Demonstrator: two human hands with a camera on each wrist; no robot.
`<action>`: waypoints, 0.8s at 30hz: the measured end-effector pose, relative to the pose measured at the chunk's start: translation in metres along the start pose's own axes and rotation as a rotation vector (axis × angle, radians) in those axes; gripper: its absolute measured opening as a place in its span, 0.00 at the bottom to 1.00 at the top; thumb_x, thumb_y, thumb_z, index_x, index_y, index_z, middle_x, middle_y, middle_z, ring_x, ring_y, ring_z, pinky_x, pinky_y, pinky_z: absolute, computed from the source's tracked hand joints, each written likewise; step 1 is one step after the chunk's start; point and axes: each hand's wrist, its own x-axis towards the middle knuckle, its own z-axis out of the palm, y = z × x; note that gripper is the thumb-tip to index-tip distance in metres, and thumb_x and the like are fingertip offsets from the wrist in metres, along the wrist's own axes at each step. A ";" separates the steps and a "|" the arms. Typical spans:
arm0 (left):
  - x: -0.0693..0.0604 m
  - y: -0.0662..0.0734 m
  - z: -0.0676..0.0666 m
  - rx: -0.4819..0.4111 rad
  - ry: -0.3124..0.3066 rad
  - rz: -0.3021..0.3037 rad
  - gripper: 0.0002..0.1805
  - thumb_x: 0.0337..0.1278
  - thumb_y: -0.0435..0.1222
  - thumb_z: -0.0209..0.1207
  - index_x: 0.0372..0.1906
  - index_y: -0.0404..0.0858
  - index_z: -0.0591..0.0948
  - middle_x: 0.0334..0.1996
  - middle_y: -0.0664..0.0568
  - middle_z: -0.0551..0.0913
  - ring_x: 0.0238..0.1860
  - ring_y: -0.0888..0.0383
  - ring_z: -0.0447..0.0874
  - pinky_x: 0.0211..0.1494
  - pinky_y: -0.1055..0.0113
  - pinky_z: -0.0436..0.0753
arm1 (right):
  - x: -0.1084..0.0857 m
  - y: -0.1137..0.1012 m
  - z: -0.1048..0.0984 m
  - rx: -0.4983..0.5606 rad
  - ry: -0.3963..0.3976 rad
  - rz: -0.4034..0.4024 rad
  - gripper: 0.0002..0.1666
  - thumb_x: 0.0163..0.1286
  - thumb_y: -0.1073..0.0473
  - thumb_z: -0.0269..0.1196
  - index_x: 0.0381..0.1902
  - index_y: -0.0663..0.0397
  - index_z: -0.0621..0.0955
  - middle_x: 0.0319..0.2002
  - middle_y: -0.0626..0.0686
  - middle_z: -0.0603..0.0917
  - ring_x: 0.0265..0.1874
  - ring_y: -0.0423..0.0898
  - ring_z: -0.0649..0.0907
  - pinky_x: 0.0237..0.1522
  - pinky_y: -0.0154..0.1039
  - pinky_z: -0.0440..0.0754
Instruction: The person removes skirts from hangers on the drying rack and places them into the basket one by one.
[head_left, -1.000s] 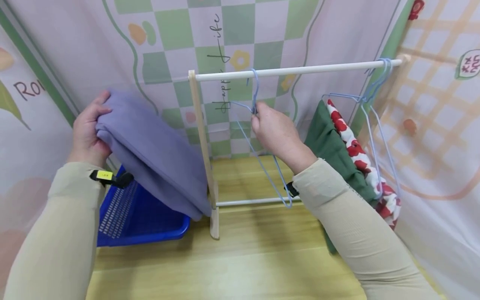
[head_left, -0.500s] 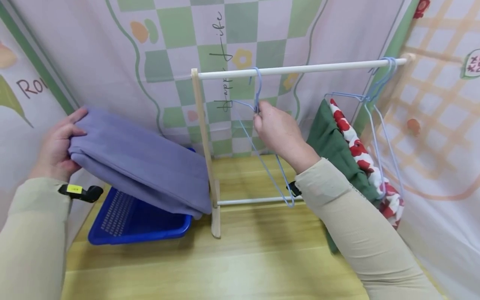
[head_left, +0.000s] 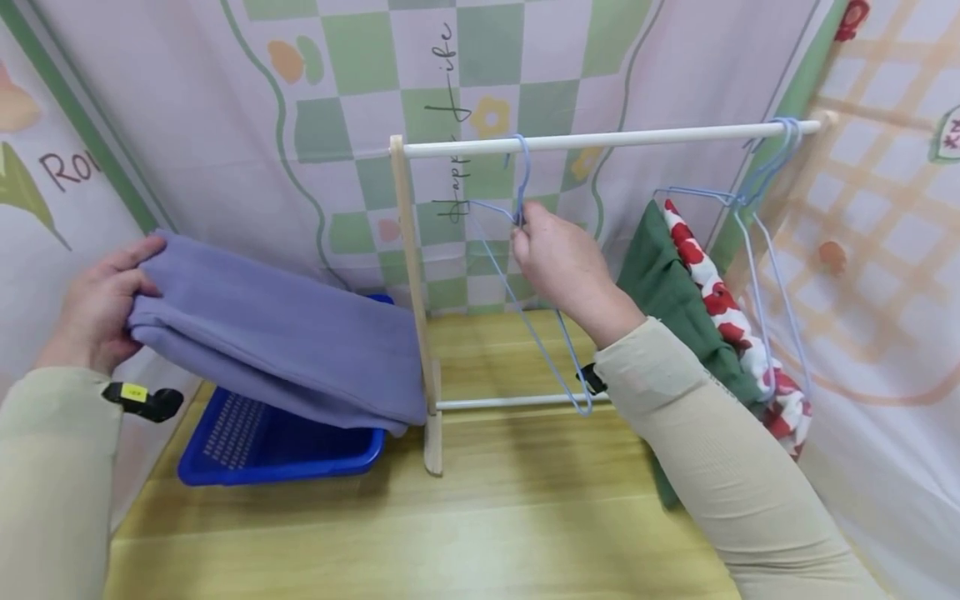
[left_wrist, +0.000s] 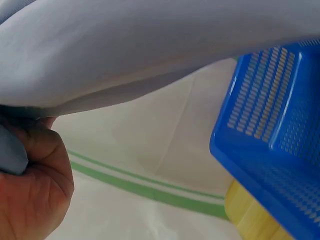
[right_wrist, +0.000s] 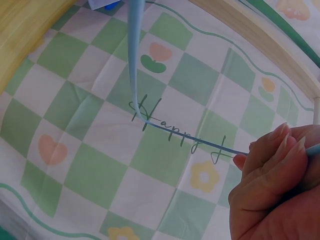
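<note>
My left hand (head_left: pixel 100 302) grips one end of a folded purple-blue cloth (head_left: pixel 285 325), whose far end lies against the rack's left post, above the blue basket (head_left: pixel 300 467). In the left wrist view the hand (left_wrist: pixel 37 180) is curled at the edge of the cloth (left_wrist: pixel 130 50). With my right hand (head_left: pixel 570 262) I pinch a light blue hanger (head_left: pixel 536 342) just below its hook, which sits over the rack's white top bar (head_left: pixel 615 138). The right wrist view shows fingers of that hand (right_wrist: pixel 275 185) around the hanger wire (right_wrist: pixel 200 138).
Blue hangers (head_left: pixel 772 167) hang at the bar's right end, beside a green cloth (head_left: pixel 675 308) and a red-and-white patterned cloth (head_left: pixel 720 304). The rack's wooden left post (head_left: pixel 411 267) stands next to the basket. A lower white bar (head_left: pixel 502 402) crosses above the wooden tabletop (head_left: pixel 450 533).
My left hand has moved left and down, drawing its end of the cloth away from the rack and lowering it over the basket. The right hand keeps its hold on the hanger.
</note>
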 end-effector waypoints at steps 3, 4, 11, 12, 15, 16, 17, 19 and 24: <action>-0.002 -0.001 -0.003 0.125 0.017 -0.007 0.41 0.66 0.17 0.45 0.72 0.60 0.76 0.82 0.70 0.47 0.53 0.68 0.67 0.31 0.75 0.79 | 0.000 0.000 0.000 -0.008 0.004 -0.003 0.18 0.84 0.54 0.46 0.59 0.59 0.75 0.34 0.57 0.83 0.27 0.54 0.79 0.31 0.49 0.78; -0.002 -0.001 -0.003 0.181 0.023 -0.012 0.41 0.67 0.18 0.45 0.74 0.61 0.74 0.82 0.70 0.47 0.53 0.67 0.66 0.31 0.74 0.78 | 0.000 0.000 0.000 -0.011 0.006 -0.005 0.18 0.84 0.54 0.46 0.59 0.59 0.75 0.33 0.57 0.82 0.27 0.54 0.79 0.31 0.49 0.78; -0.006 -0.003 -0.003 0.794 0.053 0.058 0.39 0.71 0.29 0.43 0.84 0.51 0.54 0.85 0.53 0.41 0.71 0.54 0.59 0.39 0.80 0.72 | -0.001 -0.001 0.000 -0.018 0.009 -0.008 0.18 0.84 0.54 0.46 0.58 0.59 0.75 0.33 0.57 0.82 0.27 0.54 0.79 0.31 0.49 0.78; -0.006 -0.004 -0.002 0.866 0.056 0.075 0.39 0.70 0.29 0.42 0.84 0.49 0.53 0.85 0.49 0.41 0.74 0.50 0.56 0.39 0.80 0.71 | -0.001 -0.001 0.000 -0.018 0.009 -0.008 0.18 0.84 0.54 0.46 0.58 0.59 0.75 0.33 0.57 0.82 0.27 0.54 0.79 0.31 0.49 0.78; -0.005 -0.006 -0.001 0.993 0.060 0.116 0.40 0.68 0.29 0.42 0.84 0.44 0.51 0.84 0.40 0.41 0.76 0.39 0.52 0.38 0.78 0.69 | -0.001 -0.001 0.000 -0.019 0.009 -0.010 0.18 0.84 0.54 0.46 0.58 0.60 0.75 0.33 0.58 0.82 0.27 0.54 0.79 0.31 0.49 0.78; -0.005 -0.007 0.000 1.020 0.061 0.124 0.40 0.67 0.29 0.42 0.84 0.43 0.51 0.84 0.38 0.42 0.74 0.35 0.54 0.36 0.75 0.70 | -0.001 -0.001 0.000 -0.018 0.008 -0.010 0.18 0.84 0.54 0.46 0.58 0.60 0.75 0.33 0.58 0.82 0.27 0.54 0.79 0.31 0.49 0.78; -0.005 -0.008 0.000 1.058 0.062 0.138 0.40 0.66 0.28 0.42 0.84 0.42 0.51 0.83 0.35 0.43 0.72 0.32 0.55 0.35 0.72 0.71 | -0.001 -0.001 0.000 -0.018 0.008 -0.010 0.18 0.84 0.54 0.46 0.58 0.60 0.75 0.34 0.58 0.83 0.27 0.54 0.79 0.31 0.49 0.78; -0.005 -0.009 0.001 1.141 0.069 0.159 0.40 0.66 0.28 0.42 0.84 0.40 0.52 0.82 0.30 0.46 0.67 0.29 0.59 0.32 0.66 0.72 | -0.001 -0.001 0.000 -0.018 0.006 -0.009 0.18 0.84 0.54 0.46 0.58 0.59 0.75 0.35 0.58 0.83 0.28 0.55 0.80 0.32 0.50 0.79; -0.004 -0.018 0.000 1.312 0.062 0.180 0.38 0.70 0.32 0.42 0.84 0.37 0.51 0.77 0.22 0.53 0.48 0.31 0.72 0.32 0.54 0.71 | -0.002 -0.002 -0.001 -0.021 0.010 -0.005 0.18 0.84 0.54 0.46 0.57 0.59 0.75 0.36 0.59 0.84 0.30 0.56 0.80 0.34 0.52 0.80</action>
